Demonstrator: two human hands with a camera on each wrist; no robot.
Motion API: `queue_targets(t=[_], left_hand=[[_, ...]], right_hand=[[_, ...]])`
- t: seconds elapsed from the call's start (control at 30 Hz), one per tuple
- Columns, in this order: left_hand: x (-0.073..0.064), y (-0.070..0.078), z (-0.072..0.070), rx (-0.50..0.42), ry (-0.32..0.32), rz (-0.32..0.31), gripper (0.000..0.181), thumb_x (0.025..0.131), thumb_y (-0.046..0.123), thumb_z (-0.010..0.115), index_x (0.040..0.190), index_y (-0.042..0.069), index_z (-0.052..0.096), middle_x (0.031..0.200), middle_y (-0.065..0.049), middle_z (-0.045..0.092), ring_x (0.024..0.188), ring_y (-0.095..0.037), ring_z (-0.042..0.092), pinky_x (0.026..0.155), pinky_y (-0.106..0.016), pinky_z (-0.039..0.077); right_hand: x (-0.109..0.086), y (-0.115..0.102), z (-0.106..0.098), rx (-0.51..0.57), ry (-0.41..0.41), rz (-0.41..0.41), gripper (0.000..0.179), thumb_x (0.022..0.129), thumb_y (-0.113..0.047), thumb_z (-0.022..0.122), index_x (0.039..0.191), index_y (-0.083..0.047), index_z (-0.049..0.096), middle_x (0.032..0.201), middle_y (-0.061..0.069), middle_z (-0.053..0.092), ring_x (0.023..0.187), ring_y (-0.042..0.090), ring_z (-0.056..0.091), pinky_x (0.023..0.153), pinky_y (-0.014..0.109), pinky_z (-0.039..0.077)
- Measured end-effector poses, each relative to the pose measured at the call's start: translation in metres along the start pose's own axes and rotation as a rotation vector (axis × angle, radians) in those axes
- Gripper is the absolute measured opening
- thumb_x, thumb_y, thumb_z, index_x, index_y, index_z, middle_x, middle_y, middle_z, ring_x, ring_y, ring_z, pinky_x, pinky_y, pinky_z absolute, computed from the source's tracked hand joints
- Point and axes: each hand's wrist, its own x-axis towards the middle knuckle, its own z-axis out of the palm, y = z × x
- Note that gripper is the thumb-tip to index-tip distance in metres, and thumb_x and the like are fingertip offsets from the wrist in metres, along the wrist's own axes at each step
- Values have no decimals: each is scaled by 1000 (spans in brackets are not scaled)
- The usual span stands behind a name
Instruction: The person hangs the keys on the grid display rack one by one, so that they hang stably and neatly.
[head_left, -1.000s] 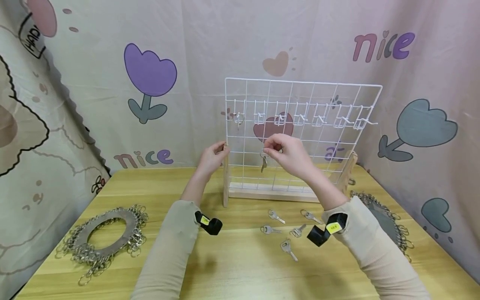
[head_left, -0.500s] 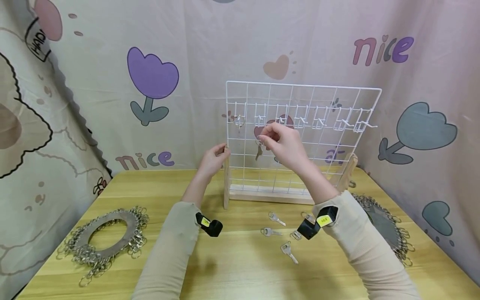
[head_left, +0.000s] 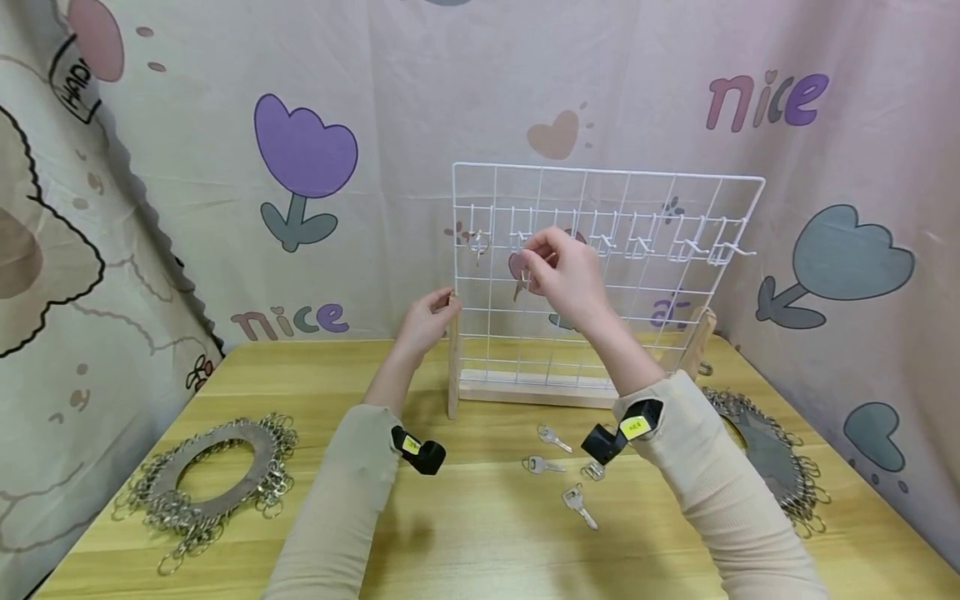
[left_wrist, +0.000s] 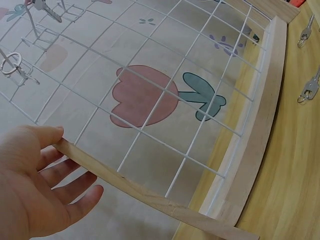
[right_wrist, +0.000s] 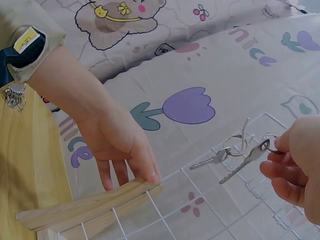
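Observation:
My left hand (head_left: pixel 427 321) grips the top of the left wooden post (head_left: pixel 453 358) of a white wire grid rack. In the left wrist view its thumb lies on the post's end, the fingers behind. My right hand (head_left: pixel 566 271) pinches the ring of a silver key (right_wrist: pixel 246 161) between thumb and forefinger, close in front of the second hook (head_left: pixel 521 237) from the left. This key dangles below the fingertips. Another key (right_wrist: pixel 212 160) hangs by its ring (right_wrist: pixel 235 145) from the leftmost hook.
Several loose keys, among them one key (head_left: pixel 576 504) at the front, lie on the wooden table (head_left: pixel 480 550). A flat metal ring (head_left: pixel 161 479) strung with many small split rings lies at left; a similar metal ring (head_left: pixel 772 450) is at right, partly behind my sleeve. More hooks (head_left: pixel 641 247) line the grid.
My right hand has risen with the key from the lower grid up to the hook row. My left hand has stayed on the post.

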Motion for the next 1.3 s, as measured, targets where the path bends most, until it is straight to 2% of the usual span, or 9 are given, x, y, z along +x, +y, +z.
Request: queue_targets(t=[0.4, 0.97, 1.17, 1.3], left_hand=[[0, 4, -1, -11, -1, 4, 50, 96, 20, 51, 142, 4, 36, 144, -15, 37, 129, -29, 38, 98, -47, 38], [1, 2, 0, 20, 3, -15, 52, 96, 24, 52, 142, 6, 36, 144, -13, 38, 129, -27, 38, 98, -43, 39], [1, 0, 0, 14, -1, -18, 51, 97, 22, 51, 142, 6, 35, 144, -13, 38, 128, -28, 39, 98, -44, 39], [1, 0, 0, 17, 0, -13, 51, 97, 22, 51, 142, 5, 35, 144, -13, 38, 128, -28, 39, 97, -44, 40]], right_hand=[[9, -1, 0, -73, 111, -43, 11, 91, -8, 59, 92, 2, 61, 78, 10, 62, 56, 19, 58, 49, 17, 45], [11, 2, 0, -81, 130, 8, 12, 92, -9, 57, 94, 2, 61, 80, 10, 62, 62, 22, 59, 53, 19, 45], [9, 3, 0, -116, 134, -16, 10, 89, -6, 59, 93, 2, 64, 84, 12, 65, 71, 21, 57, 62, 25, 44], [9, 4, 0, -114, 131, -28, 9, 88, -6, 61, 92, 1, 65, 86, 11, 66, 69, 21, 60, 61, 25, 46]])
